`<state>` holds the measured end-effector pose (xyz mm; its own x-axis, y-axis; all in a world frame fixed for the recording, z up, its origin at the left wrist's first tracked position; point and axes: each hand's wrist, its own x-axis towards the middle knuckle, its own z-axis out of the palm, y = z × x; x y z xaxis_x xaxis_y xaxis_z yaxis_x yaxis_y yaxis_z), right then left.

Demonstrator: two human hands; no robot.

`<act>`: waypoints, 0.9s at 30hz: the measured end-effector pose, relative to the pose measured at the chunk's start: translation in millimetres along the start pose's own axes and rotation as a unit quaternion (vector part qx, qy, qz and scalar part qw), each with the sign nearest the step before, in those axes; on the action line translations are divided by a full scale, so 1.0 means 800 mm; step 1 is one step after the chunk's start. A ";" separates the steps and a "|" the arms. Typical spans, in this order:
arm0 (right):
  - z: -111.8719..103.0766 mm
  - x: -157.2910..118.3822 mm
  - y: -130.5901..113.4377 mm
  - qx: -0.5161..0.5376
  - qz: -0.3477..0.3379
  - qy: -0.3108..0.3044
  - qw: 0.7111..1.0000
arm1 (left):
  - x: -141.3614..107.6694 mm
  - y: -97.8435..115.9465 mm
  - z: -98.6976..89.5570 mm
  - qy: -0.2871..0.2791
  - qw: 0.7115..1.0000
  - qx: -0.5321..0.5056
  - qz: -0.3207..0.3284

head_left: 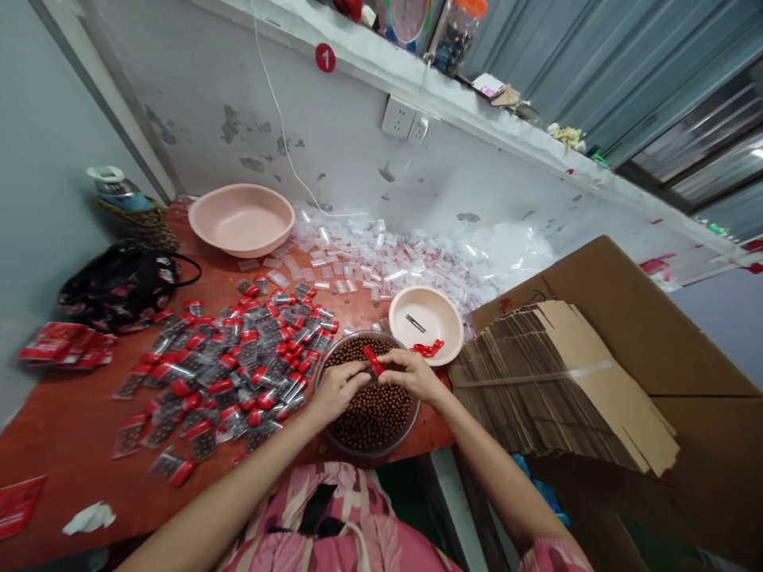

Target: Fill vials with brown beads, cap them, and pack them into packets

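My left hand [341,389] and my right hand [411,373] meet above a round tub [412,421] of brown beads [373,417]. Between the fingertips is a red plastic cap [374,360], pinched by my right hand. My left fingers are closed on what looks like a small clear container under the cap, mostly hidden by the fingers. Left of the tub lies a pile of clear containers with red caps [244,357], filled with dark beads. A cream bowl [396,306] behind my right hand holds several red caps [427,349] and a dark strip [415,322].
Clear plastic containers [417,258] are heaped along the wall. A pink basin [203,218], black bag [122,286] and red packets [65,345] stand at the left. Flattened cardboard [548,389] fills an open carton [668,349] at right. Crumpled tissue [89,518] lies front left.
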<state>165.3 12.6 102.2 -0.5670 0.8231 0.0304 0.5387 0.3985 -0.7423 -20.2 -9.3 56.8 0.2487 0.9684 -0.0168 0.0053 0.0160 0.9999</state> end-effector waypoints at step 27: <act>0.057 0.014 0.010 -0.164 -0.018 0.147 0.975 | 0.011 -0.011 0.020 0.073 0.926 -0.334 -0.159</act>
<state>134.6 6.5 65.7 -0.4123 0.8674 0.2786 0.7193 0.4976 -0.4847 -2.3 -5.0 47.5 0.2032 0.9109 -0.3591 -0.5576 0.4092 0.7222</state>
